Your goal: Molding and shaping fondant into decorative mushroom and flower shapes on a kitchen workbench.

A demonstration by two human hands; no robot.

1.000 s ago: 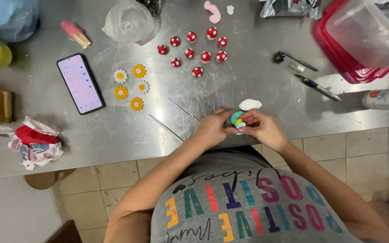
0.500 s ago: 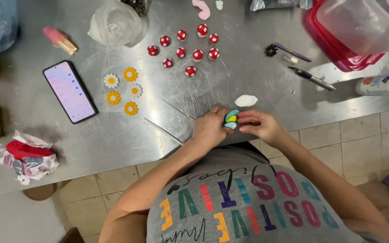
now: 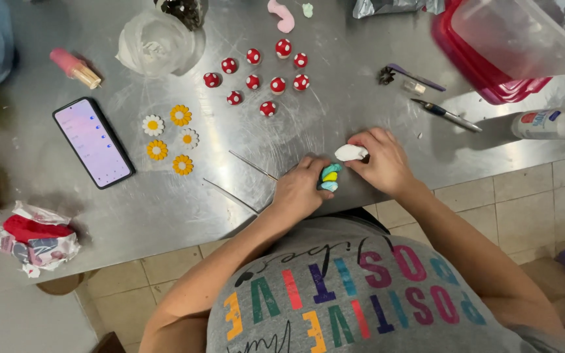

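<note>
Scratched steel table (image 3: 165, 209) over beige tiled floor (image 3: 531, 196)

Bare steel table (image 3: 165, 209) lies open left of the left hand (image 3: 299, 189), crossed only by two thin sticks (image 3: 251, 165); beyond them, daisies (image 3: 170, 138) and mushrooms (image 3: 259, 75) crowd the way. Right of the right hand (image 3: 380, 160), room runs to a pen (image 3: 446, 115) and red-lidded box (image 3: 511, 46).

The steel worktop (image 3: 335, 98) is carrying red spotted mushrooms (image 3: 256, 82), yellow and white daisies (image 3: 171, 138), a phone (image 3: 93, 142), two thin skewers (image 3: 243, 176), a pen (image 3: 446, 115) and a red-lidded tub (image 3: 492, 72).
</note>
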